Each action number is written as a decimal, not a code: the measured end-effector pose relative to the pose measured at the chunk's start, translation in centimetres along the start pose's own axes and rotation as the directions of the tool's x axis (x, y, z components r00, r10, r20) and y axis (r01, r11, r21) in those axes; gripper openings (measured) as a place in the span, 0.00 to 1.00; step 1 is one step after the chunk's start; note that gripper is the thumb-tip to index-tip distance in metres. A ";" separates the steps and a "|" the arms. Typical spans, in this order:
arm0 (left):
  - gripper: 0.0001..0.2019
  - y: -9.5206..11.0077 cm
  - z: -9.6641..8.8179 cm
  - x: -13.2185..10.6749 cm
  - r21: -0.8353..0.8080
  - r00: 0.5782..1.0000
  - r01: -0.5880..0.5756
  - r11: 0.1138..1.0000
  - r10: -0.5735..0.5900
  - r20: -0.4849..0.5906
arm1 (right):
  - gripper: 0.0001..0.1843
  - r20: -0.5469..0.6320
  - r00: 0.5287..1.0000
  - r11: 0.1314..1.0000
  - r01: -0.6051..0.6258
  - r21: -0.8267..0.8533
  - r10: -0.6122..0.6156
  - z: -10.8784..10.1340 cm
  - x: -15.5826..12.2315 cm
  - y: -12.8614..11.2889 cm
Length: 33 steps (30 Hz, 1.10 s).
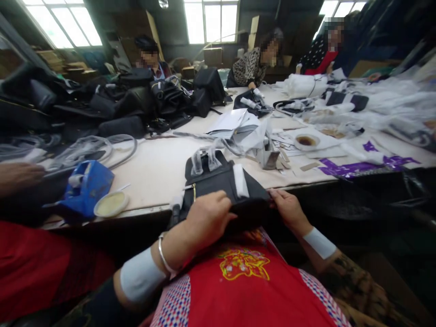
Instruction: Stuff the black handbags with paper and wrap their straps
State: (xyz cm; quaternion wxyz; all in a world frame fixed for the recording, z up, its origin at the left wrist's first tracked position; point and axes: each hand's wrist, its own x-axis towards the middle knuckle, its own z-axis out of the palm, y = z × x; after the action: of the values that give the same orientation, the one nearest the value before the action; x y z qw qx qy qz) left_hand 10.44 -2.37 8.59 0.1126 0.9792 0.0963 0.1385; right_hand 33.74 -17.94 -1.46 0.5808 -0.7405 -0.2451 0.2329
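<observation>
A black bag lies at the table's front edge, its near end hanging over toward my lap. White wrapping covers its handle, and a white strip sits on its upper face. My left hand is closed at the bag's near side, fingers curled; what lies under the fingertips is partly hidden. With thumb and fingers pinched, my right hand grips the bag's right corner. A gold zipper pull shows near the bag's left side.
A blue tape dispenser and a round tub stand left. Another person's hand is at far left. Black bags pile behind; papers, a bowl of brown liquid and purple tape lie right. Several people work around the table.
</observation>
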 end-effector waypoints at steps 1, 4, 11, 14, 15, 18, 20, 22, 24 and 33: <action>0.10 1.0 1.1 -0.5 0.013 0.996 -0.043 0.999 0.042 0.079 | 0.27 0.015 1.000 1.000 -0.003 0.012 0.003 0.2 -0.1 0.2; 0.09 2.4 2.7 -1.9 -0.105 0.968 -0.116 0.988 0.136 0.209 | 0.29 0.067 0.998 0.999 0.020 -0.024 -0.019 0.9 -0.4 0.8; 0.12 -4.7 -0.5 -5.3 -0.453 0.767 0.402 0.796 -0.562 -0.308 | 0.29 0.091 0.994 0.988 0.070 -0.139 -0.057 1.1 0.0 2.3; 0.18 -8.3 0.1 -6.7 -0.509 0.534 0.619 0.598 -0.796 -0.286 | 0.28 0.100 0.991 0.965 0.107 -0.239 -0.086 1.1 0.0 2.4; 0.20 -8.9 0.6 -7.0 -0.529 0.512 0.648 0.547 -0.828 -0.229 | 0.27 0.094 0.990 0.955 0.129 -0.269 -0.107 1.1 -0.2 2.2; 0.23 -9.0 2.3 -7.5 -0.553 0.520 0.665 0.502 -0.843 -0.140 | 0.30 0.058 0.977 0.908 0.211 -0.361 -0.204 1.5 -1.0 1.2; 0.26 -8.4 3.0 -7.5 -0.529 0.543 0.651 0.544 -0.821 -0.176 | 0.30 0.068 0.936 0.825 0.336 -0.455 -0.344 1.8 -1.6 0.2; 0.25 -8.0 3.2 -7.6 -0.469 0.595 0.649 0.600 -0.784 -0.180 | 0.25 0.194 0.843 0.661 0.518 -0.543 -0.501 2.1 -2.1 -0.8; 0.19 -8.3 2.7 -8.0 -0.353 0.661 0.665 0.658 -0.739 -0.131 | 0.16 0.384 0.734 0.488 0.667 -0.563 -0.559 2.4 -2.4 -1.7; 0.14 -11.4 -3.3 -0.5 -0.191 0.807 0.546 0.816 -0.573 -0.143 | 0.16 0.364 0.796 0.727 0.597 -0.340 -0.483 5.8 4.4 -6.9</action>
State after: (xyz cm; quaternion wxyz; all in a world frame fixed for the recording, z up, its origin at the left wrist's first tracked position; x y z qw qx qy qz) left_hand 7.19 9.10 8.72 0.2074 0.8783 0.3815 0.2000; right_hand 32.87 -9.39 3.70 0.4055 -0.7112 -0.5684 0.0823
